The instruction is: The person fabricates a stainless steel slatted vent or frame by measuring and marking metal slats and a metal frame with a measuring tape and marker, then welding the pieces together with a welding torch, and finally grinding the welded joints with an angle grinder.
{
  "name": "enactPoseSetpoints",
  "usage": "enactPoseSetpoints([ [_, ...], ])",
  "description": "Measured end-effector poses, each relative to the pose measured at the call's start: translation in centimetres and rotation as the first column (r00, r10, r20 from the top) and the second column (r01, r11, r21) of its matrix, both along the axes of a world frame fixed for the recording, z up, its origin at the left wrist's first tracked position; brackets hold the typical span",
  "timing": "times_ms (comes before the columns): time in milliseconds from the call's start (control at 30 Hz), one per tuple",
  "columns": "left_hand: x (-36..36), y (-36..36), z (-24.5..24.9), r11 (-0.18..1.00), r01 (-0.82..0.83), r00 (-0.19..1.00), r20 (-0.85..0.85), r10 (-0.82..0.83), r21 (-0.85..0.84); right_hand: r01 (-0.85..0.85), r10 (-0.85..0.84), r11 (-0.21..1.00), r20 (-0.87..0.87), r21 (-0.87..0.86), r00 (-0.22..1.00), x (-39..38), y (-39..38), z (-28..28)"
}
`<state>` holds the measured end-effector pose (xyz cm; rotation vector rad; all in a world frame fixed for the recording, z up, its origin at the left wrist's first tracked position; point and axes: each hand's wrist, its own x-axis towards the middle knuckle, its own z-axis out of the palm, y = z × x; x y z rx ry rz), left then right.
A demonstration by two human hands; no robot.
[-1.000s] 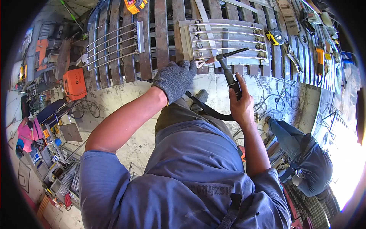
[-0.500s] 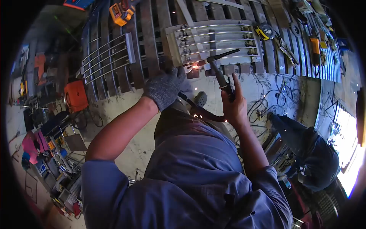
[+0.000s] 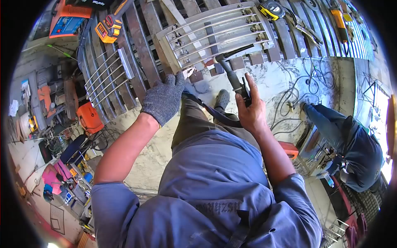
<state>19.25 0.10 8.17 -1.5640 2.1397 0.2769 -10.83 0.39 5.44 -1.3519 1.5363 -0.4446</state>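
Note:
My left hand (image 3: pixel 163 99), in a grey knit glove, is at the near edge of the slatted table (image 3: pixel 140 45), by the lower left corner of a metal frame with curved bars (image 3: pixel 219 35). Its fingers look bent; what they may hold is too small to make out. My bare right hand (image 3: pixel 251 108) is wrapped round the handle of a welding torch (image 3: pixel 233 76), index finger stretched along it. The torch head is beside the frame's near edge. A dark cable (image 3: pixel 221 118) hangs from the torch across my legs.
A smaller barred frame (image 3: pixel 108 78) lies at the left. A yellow-and-black tape measure (image 3: pixel 271 10), pliers (image 3: pixel 308 33) and an orange grinder (image 3: pixel 339 25) lie on the right. Cables (image 3: pixel 304 91) coil on the floor. One person (image 3: pixel 355 144) bends at the right, another (image 3: pixel 51 182) is far left.
The bright weld glow and sparks are gone, and the picture is brighter. The view has shifted, so the frame sits further left and higher. My left hand has moved slightly left.

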Motion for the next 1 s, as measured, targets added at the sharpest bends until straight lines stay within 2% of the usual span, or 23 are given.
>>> enactPoseSetpoints([
  [167,0.3,0.3,-0.3,0.999,-0.036,0.999,-0.034,0.035,-0.014,0.064,-0.061,0.996,0.045,-0.056,0.997,-1.3,0.5,0.5],
  [233,1.3,1.2,-1.5,0.994,-0.062,0.991,-0.123,0.051,-0.089,0.074,-0.068,0.993,0.072,-0.087,0.995,-2.3,0.0,0.9],
  [267,2.0,1.9,-2.3,0.988,-0.082,0.985,-0.164,0.061,-0.128,0.081,-0.078,0.996,0.085,-0.037,0.993,-2.9,-0.3,1.8],
  [300,2.4,3.1,-3.2,0.972,-0.146,0.966,-0.236,0.101,-0.185,0.087,-0.088,0.996,0.098,0.013,0.991,-3.1,-0.6,3.3],
  [333,2.6,4.8,-4.0,0.949,-0.210,0.942,-0.309,0.132,-0.235,0.105,-0.102,0.994,0.185,-0.007,0.977,-3.2,-0.8,4.3],
  [367,2.5,6.6,-4.7,0.922,-0.272,0.911,-0.383,0.154,-0.277,0.074,-0.068,0.997,0.164,-0.032,0.984,-3.7,-1.1,5.1],
  [400,1.9,8.2,-5.1,0.871,-0.425,0.807,-0.539,0.242,-0.245,0.053,-0.046,0.997,0.141,-0.049,0.989,-4.1,-1.3,5.6],
  [533,-1.0,10.6,-4.5,0.726,-0.687,0.601,-0.573,0.557,-0.014,-0.029,0.037,0.987,0.048,-0.156,0.998,-5.0,-2.0,5.7],
  [633,-1.6,10.2,-4.6,0.756,-0.650,0.628,-0.613,0.478,-0.077,-0.125,0.115,0.957,-0.053,-0.261,0.992,-4.5,-2.2,5.1],
  [667,-1.8,9.7,-4.3,0.764,-0.643,0.641,-0.577,0.506,-0.044,-0.152,0.132,0.944,-0.087,-0.293,0.987,-4.2,-2.1,5.1],
  [867,-1.9,6.1,-1.3,0.842,-0.526,0.766,-0.497,0.408,-0.121,-0.162,0.118,0.941,-0.161,-0.298,0.980,-2.4,-1.4,6.9],
  [1000,-2.5,4.2,-1.3,0.859,-0.487,0.812,-0.444,0.378,-0.160,-0.146,0.096,0.929,-0.160,-0.340,0.982,-2.9,-0.7,6.9],
])
